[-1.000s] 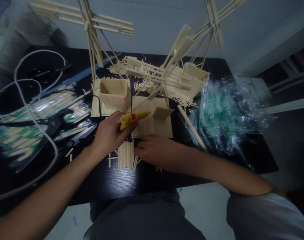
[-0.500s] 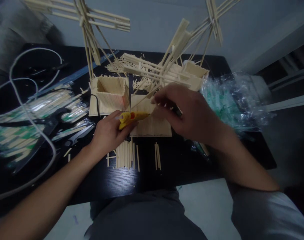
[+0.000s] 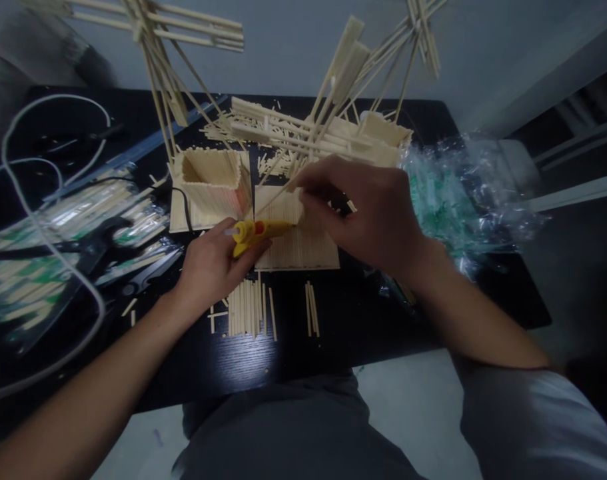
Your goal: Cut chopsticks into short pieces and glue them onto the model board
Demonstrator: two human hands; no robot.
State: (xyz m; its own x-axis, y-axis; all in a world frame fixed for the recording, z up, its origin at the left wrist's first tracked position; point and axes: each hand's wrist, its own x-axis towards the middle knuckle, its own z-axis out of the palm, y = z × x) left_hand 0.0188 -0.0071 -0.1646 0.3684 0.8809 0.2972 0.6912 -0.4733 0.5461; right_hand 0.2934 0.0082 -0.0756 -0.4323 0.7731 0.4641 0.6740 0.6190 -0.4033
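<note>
My left hand [image 3: 210, 263] is wrapped round a yellow glue gun [image 3: 257, 232], its tip pointing right over a flat panel of wooden sticks [image 3: 298, 248] on the black table [image 3: 263, 360]. My right hand [image 3: 368, 213] hovers over the panel's far edge with its fingers pinched together by the gun's tip; what they hold is hidden. A small open box of sticks [image 3: 210, 180] stands just left of the panel. Short cut sticks [image 3: 248, 310] lie in rows near the table's front edge.
Tall stick frames [image 3: 173, 60] rise at the back, with a heap of stick pieces [image 3: 293, 133] behind the panel. Packets of sticks [image 3: 58, 233], scissors [image 3: 138, 280] and a white cable [image 3: 43, 220] lie left. Crumpled clear wrappers [image 3: 458, 200] fill the right side.
My right hand left the table's front by the cut sticks and rose to the panel's far edge, fingers pinched near the gun's tip. The left hand kept hold of the glue gun.
</note>
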